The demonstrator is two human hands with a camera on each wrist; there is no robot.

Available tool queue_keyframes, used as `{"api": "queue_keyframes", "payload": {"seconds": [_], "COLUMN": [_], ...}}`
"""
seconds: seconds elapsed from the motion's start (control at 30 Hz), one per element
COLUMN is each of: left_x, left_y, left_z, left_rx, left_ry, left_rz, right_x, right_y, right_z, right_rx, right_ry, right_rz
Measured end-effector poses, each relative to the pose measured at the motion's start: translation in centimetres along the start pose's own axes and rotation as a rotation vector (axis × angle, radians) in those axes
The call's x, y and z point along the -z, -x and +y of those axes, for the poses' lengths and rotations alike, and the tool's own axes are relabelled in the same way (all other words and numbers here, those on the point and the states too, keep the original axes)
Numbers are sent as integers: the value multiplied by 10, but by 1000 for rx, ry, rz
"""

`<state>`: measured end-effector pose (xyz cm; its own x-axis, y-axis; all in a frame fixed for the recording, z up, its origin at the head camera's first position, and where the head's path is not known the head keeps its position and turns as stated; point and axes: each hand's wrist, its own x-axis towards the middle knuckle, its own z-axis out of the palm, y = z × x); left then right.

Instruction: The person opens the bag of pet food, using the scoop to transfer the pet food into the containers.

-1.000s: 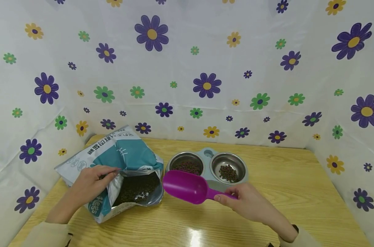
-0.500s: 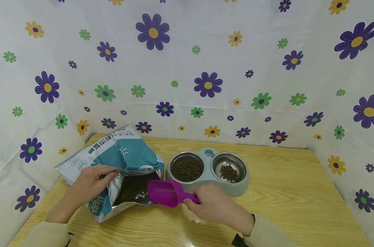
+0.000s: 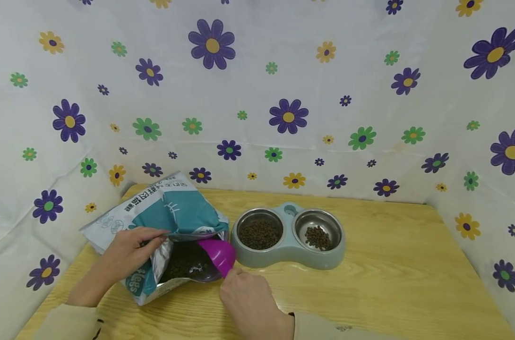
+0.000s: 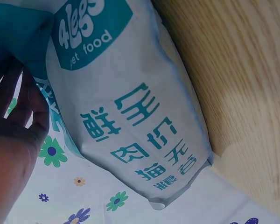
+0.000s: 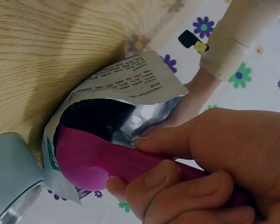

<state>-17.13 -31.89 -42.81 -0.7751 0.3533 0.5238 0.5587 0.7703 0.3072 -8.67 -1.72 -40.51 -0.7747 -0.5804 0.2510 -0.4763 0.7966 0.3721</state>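
A teal and white pet food bag [image 3: 193, 208] lies on the table at the left, its mouth facing me and dark kibble [image 3: 183, 264] inside. My left hand [image 3: 132, 252] pinches the upper edge of that mouth and holds it up. In the left wrist view the bag's printed side [image 4: 126, 116] fills the middle. My right hand [image 3: 251, 300] grips the handle of a purple scoop [image 3: 221, 255], whose front end is inside the bag's mouth. In the right wrist view, fingers curl round the scoop's handle [image 5: 144, 163]; the bag's edge hides the scoop's tip.
Right of the bag stands a pale blue double bowl stand [image 3: 289, 250]. Its left steel bowl holds plenty of brown kibble [image 3: 259, 235]; a small heap of kibble [image 3: 318, 237] lies in the right one. A flowered cloth [image 3: 257, 94] hangs behind and beside the wooden table [image 3: 393, 264].
My right hand has moved left and toward me, swinging the scoop from in front of the bowls into the bag's mouth. The left hand keeps its hold on the bag.
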Motion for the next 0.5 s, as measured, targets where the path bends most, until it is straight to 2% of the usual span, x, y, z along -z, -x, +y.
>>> {"api": "queue_keyframes", "payload": {"seconds": [0.1,0.17,0.23,0.3,0.37,0.5], "left_x": [-1,0,0,1,1,-1], "left_y": [0,0,0,1,1,2], "left_z": [0,0,-1,-2,-2,-3], "left_rx": [5,20,38,55,57,26], "left_ry": [-15,-32,-36,-44,-68,-122], "left_rz": [-21,-37,-61,-88,-108,-115], "right_x": [-1,-4,-8,-14,-19,-30], "right_y": [-8,-15,-22,-27,-30,-30], "right_z": [7,19,32,45,56,71], "right_rx": [10,14,3,-32,-93,-201], "right_ry": [-142,-336,-581,-823,-1000,-1205], "right_rz": [-62,-100,-152,-234,-345,-499]}}
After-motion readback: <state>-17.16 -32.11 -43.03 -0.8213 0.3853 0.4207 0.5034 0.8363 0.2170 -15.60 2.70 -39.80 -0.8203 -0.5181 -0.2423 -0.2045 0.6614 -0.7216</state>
